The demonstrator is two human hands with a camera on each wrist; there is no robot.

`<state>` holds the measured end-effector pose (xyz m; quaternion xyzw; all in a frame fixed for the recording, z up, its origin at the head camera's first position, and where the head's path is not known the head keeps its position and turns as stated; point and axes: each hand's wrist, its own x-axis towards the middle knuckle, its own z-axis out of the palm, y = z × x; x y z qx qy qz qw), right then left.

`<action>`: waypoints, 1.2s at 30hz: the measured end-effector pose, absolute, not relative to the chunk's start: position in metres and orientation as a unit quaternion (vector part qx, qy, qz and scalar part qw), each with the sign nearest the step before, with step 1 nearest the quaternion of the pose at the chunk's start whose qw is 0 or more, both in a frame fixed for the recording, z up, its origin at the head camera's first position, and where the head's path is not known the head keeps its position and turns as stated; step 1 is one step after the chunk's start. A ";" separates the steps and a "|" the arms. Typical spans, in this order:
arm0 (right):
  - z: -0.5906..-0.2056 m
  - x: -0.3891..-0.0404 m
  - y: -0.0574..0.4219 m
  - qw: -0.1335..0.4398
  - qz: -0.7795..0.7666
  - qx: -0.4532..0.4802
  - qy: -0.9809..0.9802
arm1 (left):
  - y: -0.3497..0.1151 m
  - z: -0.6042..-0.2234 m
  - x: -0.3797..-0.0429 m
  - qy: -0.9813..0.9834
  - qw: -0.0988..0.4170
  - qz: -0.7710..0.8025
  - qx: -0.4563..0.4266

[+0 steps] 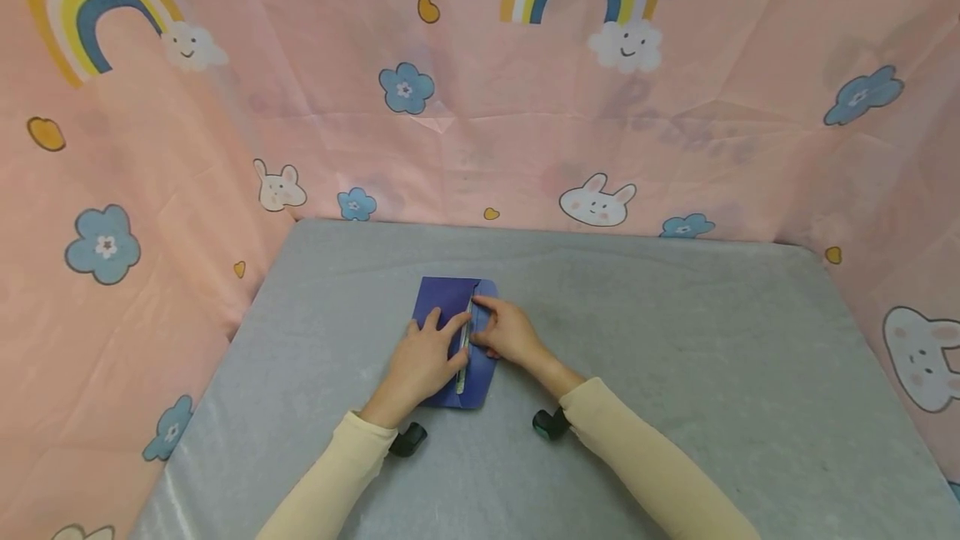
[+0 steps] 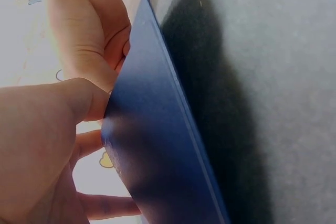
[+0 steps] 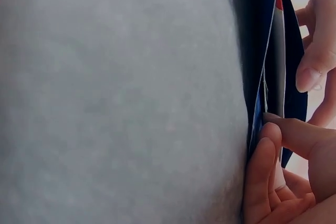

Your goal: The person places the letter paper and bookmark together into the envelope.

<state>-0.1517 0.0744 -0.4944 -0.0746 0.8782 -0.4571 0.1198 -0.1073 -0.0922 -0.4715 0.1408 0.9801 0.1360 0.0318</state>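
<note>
A blue envelope lies on the table with its lighter flap folded out to the right. A thin printed paper shows at the envelope's mouth; in the right wrist view the paper has a pale face and a red corner. My left hand rests on the envelope's front, fingers spread, thumb near the mouth. With thumb and curled fingers, my right hand pinches at the mouth beside the flap; whether paper is also caught cannot be told. The left wrist view shows the envelope tilted off the table.
A grey cloth covers the table. Pink patterned curtains hang behind it and at both sides. Dark wrist cameras sit below both sleeves, close to the tabletop.
</note>
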 end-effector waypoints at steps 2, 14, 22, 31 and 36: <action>-0.495 -0.151 0.074 0.116 -0.447 -0.079 0.883 | -0.092 -0.472 -0.108 0.980 0.030 0.139 0.142; -0.497 -0.148 0.071 0.081 -0.404 -0.099 0.906 | -0.093 -0.472 -0.107 0.979 0.024 0.137 0.147; -0.504 -0.148 0.073 0.074 -0.443 -0.077 0.890 | -0.092 -0.475 -0.108 0.980 0.025 0.133 0.145; -0.505 -0.148 0.075 0.075 -0.473 -0.071 0.875 | -0.092 -0.474 -0.109 0.980 0.027 0.135 0.145; -0.504 -0.148 0.073 0.071 -0.463 -0.074 0.880 | -0.093 -0.474 -0.108 0.980 0.030 0.137 0.142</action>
